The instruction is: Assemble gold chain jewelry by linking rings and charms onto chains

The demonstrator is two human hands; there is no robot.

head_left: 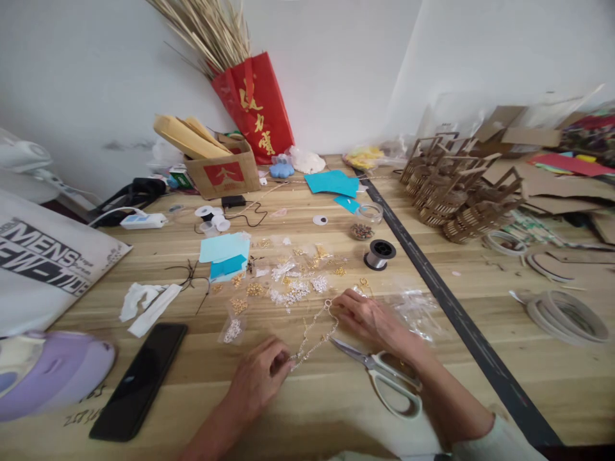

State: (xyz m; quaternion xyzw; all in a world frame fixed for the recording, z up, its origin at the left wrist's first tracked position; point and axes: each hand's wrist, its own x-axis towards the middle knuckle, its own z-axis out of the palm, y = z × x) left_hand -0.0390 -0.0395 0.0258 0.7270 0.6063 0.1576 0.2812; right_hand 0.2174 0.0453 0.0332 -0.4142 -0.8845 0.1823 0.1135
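A thin beaded chain [314, 346] stretches between my two hands over the wooden table. My left hand [262, 374] pinches its lower end, fingers curled together. At the upper end, beside a small ring [327, 303], my right hand [362, 314] has its fingers pressed together on the chain. Scissors with pale handles [384, 378] lie partly open under my right forearm. Beyond my hands are piles of white beads [295, 291] and gold beads [254, 289] on clear bags. A spool of wire [379, 254] stands behind my right hand.
A black phone [139, 382] and a purple device [52, 374] lie left. Light blue sheets [224, 248] are behind the beads. Woven baskets [456, 186] and tape rolls [567, 317] stand right of a black strip [446, 301]. A red bag [259, 109] leans on the wall.
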